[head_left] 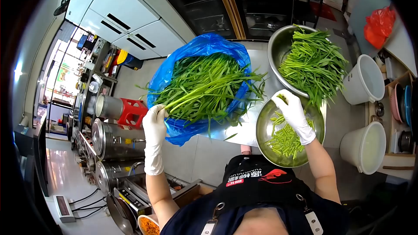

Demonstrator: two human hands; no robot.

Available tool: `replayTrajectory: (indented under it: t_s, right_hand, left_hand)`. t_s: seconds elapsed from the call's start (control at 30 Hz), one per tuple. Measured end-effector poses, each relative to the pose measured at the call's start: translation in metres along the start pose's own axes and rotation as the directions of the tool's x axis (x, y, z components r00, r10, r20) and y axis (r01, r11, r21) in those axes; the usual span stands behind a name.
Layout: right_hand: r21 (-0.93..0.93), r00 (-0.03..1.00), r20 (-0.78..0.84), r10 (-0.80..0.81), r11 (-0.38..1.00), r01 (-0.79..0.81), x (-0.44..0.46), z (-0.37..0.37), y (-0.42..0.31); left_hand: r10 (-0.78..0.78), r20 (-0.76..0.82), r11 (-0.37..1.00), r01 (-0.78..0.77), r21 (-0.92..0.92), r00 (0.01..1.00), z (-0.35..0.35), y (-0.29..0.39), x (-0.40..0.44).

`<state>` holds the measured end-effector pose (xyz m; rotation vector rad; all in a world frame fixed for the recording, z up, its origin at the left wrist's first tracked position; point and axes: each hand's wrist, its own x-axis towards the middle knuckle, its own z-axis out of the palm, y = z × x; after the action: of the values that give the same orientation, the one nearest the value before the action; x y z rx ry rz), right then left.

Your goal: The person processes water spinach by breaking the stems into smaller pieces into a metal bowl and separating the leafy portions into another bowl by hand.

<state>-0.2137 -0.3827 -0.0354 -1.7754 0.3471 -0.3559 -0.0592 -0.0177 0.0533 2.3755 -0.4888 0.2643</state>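
My left hand (155, 124), in a white glove, pinches the stem ends of a few long water spinach stalks (191, 95). Their leafy ends lie across a heap of water spinach (204, 69) in a blue plastic bag (180, 132). Above a steel bowl (320, 137), my right hand (291, 112) is gloved too, its fingers curled round a bit of green stem (282, 99). Short cut stem pieces (285, 141) lie in that bowl, partly hidden by the hand. Behind it, a larger steel basin (275, 45) holds leafy water spinach tops (311, 63).
Bag and bowls stand on a metal table (257, 63) with loose leaves on it. Two white buckets (363, 148) are on the right. Steel pots (115, 141) and a red plastic stool (133, 113) are at left. A white cabinet (126, 13) is behind.
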Motion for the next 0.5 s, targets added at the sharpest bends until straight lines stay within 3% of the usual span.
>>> replayTrajectory:
  t_s: [0.1,0.23,0.27,0.4,0.5]
  right_hand:
    - [-0.019,0.994,-0.058,-0.094,0.995,0.093,0.005,0.000,-0.014]
    - [-0.016,0.982,-0.081,-0.171,0.985,0.170,0.013,0.000,-0.030]
    - [-0.013,0.978,-0.080,-0.192,0.981,0.192,0.014,0.001,-0.033]
    - [-0.051,0.943,-0.002,-0.332,0.942,0.331,0.020,0.013,-0.035]
    - [-0.097,0.936,0.122,-0.330,0.934,0.342,0.016,0.025,-0.036]
  left_hand:
    - [0.080,-0.097,0.996,-0.082,-0.018,0.992,0.000,-0.003,-0.009]
    - [0.368,-0.183,0.927,-0.345,0.146,0.912,-0.005,0.015,-0.014]
    - [0.376,-0.195,0.925,-0.355,0.135,0.906,-0.004,0.013,-0.017]
    - [0.541,-0.220,0.836,-0.490,0.246,0.812,-0.005,0.026,-0.023]
    - [0.590,-0.217,0.800,-0.527,0.287,0.778,-0.003,0.029,-0.029]
